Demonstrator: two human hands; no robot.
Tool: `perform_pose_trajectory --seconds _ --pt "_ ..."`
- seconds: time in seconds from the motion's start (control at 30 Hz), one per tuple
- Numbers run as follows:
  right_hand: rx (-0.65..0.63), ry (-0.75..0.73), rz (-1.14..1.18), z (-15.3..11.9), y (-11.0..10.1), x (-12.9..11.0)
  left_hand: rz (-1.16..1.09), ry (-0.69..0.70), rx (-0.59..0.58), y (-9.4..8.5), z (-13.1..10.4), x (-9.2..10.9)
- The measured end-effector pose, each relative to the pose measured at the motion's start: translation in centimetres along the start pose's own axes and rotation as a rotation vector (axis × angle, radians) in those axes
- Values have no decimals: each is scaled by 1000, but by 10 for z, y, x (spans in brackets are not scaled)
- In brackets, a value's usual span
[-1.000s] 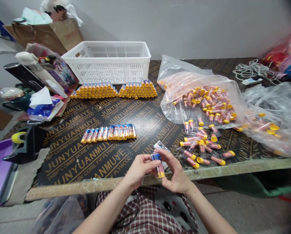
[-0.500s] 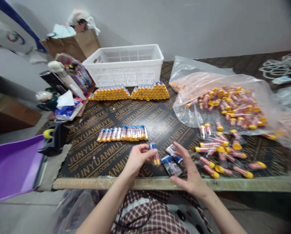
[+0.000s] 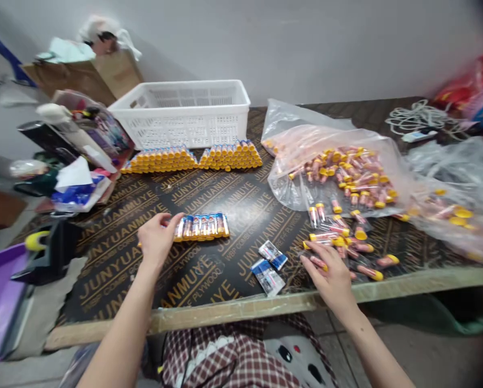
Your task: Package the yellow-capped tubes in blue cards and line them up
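The patterned black worktop spans the view, carrying the white basket by the wall. To the right of the basket spreads the big clear plastic bag, with a heap of pink, yellow-capped tubes in and under it. A brown paper bag stands to the left of the basket, and a purple plastic tray shows at lower left, nearer the person than the basket. Closer to the person than the basket and left of it is the left hand, its fingers bent down over the left end of a row of blue-and-yellow tubes; its grip is partly hidden, so whether it is grasping a tube cannot be told. The right hand is to the right and on the near side of the basket, over loose pink tubes; its grip is released, thumb and fingers parted around one tube, contact unclear. Two tight stacks of yellow-ended tubes lie directly before the basket, with the row nearer the person. Smallest are two blue-and-white packets, partly overlapping, between the hands, nearer the person than the basket and to its right.
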State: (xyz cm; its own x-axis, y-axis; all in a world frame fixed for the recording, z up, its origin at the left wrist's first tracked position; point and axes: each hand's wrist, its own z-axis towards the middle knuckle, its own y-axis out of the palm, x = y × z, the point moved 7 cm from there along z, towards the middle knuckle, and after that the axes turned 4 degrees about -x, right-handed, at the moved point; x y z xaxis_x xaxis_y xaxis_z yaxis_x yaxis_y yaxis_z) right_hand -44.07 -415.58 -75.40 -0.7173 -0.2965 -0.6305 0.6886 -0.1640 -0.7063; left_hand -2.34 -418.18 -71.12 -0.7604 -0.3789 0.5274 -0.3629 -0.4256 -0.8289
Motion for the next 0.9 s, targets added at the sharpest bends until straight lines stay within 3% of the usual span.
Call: perform_pose_trajectory --seconds 0.07,0.1,0.2,0.3,0.4,0.6,0.8,0.9 --pt "14 -11 -91 -2 -13 10 -170 67 17 6 -26 19" --pt "-15 -27 -141 -3 -15 14 -253 109 -70 18 -42 31" --pt "-159 -49 -262 -7 -8 27 -336 225 -521 73 -100 73" --pt "-226 -48 -354 -9 -2 31 -197 299 -710 110 -141 97" --pt "-215 -67 -401 -8 -4 28 -143 272 -720 121 -151 101" --pt "-209 -99 -425 -8 -15 18 -124 326 -691 113 -151 103" --pt "-346 17 -734 -19 -18 19 -57 337 -645 109 -157 105" --pt "-355 45 -755 -22 -18 22 -40 332 -614 107 -158 103"
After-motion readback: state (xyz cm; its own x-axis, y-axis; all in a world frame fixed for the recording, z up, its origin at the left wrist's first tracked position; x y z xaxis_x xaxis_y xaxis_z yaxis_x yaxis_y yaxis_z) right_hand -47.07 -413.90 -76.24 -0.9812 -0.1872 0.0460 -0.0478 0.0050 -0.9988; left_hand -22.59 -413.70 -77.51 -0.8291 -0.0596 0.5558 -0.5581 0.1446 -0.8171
